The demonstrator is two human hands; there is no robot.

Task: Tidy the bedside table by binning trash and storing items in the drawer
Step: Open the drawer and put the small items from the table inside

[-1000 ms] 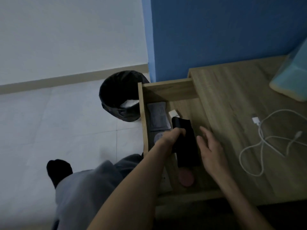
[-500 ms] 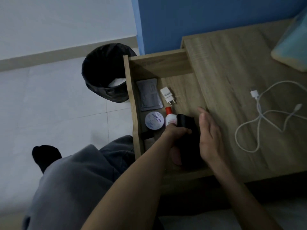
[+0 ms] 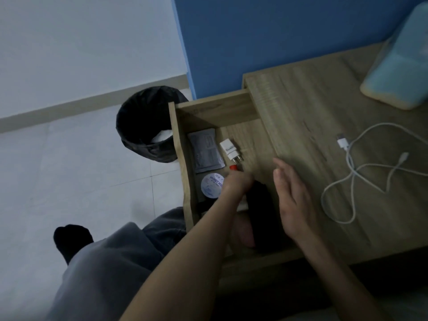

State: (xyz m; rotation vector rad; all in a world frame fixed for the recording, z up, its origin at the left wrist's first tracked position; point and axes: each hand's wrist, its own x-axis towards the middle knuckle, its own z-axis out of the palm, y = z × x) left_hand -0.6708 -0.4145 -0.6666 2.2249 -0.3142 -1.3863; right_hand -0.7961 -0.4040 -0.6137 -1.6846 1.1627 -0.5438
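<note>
The wooden drawer (image 3: 183,163) is pulled out from the bedside table (image 3: 308,107). Inside lie a grey packet (image 3: 206,151), a white plug adapter (image 3: 229,149), a round white tin (image 3: 210,185), a red-capped bottle (image 3: 233,167) and a black pouch (image 3: 261,205). My left hand (image 3: 236,184) reaches into the drawer and grips the top end of the black pouch. My right hand (image 3: 291,198) hovers flat and empty over the drawer's right side, next to the pouch. A pink object (image 3: 245,235) sits under my left forearm.
A white charging cable (image 3: 354,172) lies coiled on the tabletop. A light blue box (image 3: 403,66) stands at the back right. A black-lined bin (image 3: 148,126) with white trash stands on the tiled floor left of the drawer. My knee and sock are at the lower left.
The pouch has slid toward the near end of the drawer with my left hand, uncovering the tin, bottle and adapter. My right hand stays alongside it.
</note>
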